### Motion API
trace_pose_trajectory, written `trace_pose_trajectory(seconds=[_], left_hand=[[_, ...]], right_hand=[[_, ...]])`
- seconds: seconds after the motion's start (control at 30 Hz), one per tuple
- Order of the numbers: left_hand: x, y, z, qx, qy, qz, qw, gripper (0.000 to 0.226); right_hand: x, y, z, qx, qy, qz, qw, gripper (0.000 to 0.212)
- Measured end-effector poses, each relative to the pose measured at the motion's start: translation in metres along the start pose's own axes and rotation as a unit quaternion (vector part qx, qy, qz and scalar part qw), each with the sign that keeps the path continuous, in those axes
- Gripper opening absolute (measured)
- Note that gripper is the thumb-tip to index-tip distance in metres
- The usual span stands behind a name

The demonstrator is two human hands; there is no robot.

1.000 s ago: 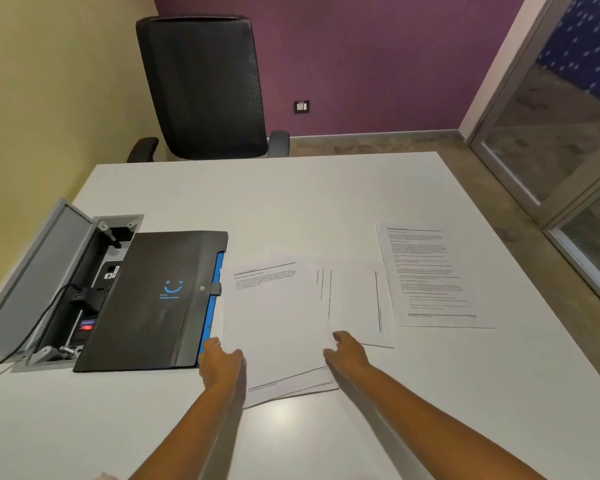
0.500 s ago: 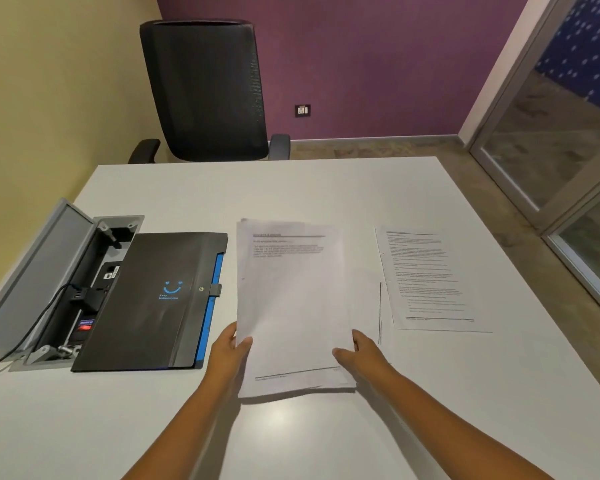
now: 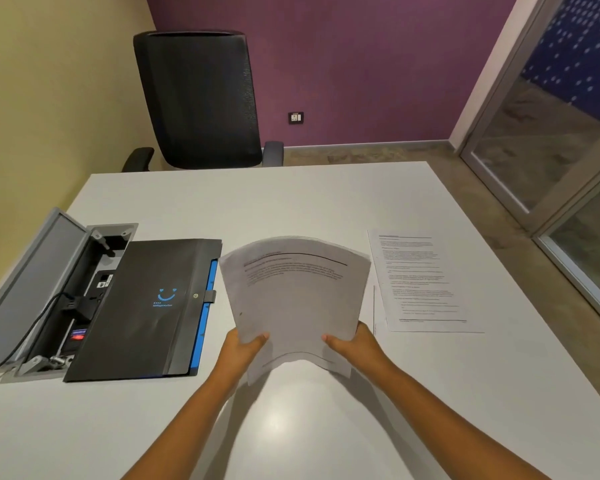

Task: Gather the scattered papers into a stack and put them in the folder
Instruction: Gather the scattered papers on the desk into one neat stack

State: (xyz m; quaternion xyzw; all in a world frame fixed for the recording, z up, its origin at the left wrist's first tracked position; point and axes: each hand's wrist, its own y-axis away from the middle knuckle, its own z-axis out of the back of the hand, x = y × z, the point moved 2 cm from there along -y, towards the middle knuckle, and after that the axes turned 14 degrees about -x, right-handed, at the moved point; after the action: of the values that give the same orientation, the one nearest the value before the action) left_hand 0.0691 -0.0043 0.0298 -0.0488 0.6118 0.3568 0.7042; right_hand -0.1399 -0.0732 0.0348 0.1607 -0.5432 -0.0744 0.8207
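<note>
Now, stack between, apparently above, hands.

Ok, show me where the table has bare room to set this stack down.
Bare: the table's far half toward the chair, and the near strip around your forearms. Crowded: the folder over the open cable box leftward, loose sheets rightward, beside the held stack.
</note>
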Motion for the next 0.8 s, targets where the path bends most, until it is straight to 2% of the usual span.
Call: trace_pose_trajectory(seconds=[0.07,0.13,0.23,0.3,0.37,0.47,0.53,0.57,0.63,0.8], left_hand=[[0.005,-0.001,0.001,-0.024,-0.003,0.0,1.0,0.04],[0.01,-0.002,0.005,-0.051,-0.006,-0.007,0.999,0.041],[0.019,-0.004,0.016,-0.087,0.004,0.0,0.996,0.039],[0.026,-0.004,0.022,-0.099,0.016,0.013,0.995,0.038],[0.033,-0.003,0.027,-0.118,0.029,0.032,0.992,0.038],[0.044,-0.001,0.031,-0.132,0.033,0.057,0.989,0.038],[0.049,0.0,0.034,-0.137,0.026,0.07,0.988,0.04],[0.052,0.0,0.036,-0.141,0.022,0.076,0.987,0.041],[0.058,-0.002,0.037,-0.147,0.02,0.093,0.985,0.043],[0.066,-0.004,0.036,-0.14,0.023,0.155,0.978,0.044]], right_hand=[[-0.005,-0.001,0.0,0.017,0.048,0.014,0.999,0.045],[-0.012,-0.002,0.003,0.029,0.154,0.071,0.985,0.041],[-0.029,-0.007,0.012,0.014,0.351,0.201,0.914,0.036],[-0.044,-0.009,0.019,0.006,0.426,0.242,0.872,0.037],[-0.057,-0.01,0.025,0.031,0.477,0.233,0.847,0.039],[-0.07,-0.008,0.034,0.05,0.482,0.183,0.855,0.046],[-0.074,-0.007,0.036,0.029,0.516,0.19,0.834,0.049],[-0.074,-0.008,0.036,-0.006,0.538,0.215,0.815,0.049],[-0.066,-0.007,0.034,-0.066,0.574,0.246,0.778,0.042],[-0.066,-0.013,0.026,-0.044,0.612,0.196,0.765,0.025]])
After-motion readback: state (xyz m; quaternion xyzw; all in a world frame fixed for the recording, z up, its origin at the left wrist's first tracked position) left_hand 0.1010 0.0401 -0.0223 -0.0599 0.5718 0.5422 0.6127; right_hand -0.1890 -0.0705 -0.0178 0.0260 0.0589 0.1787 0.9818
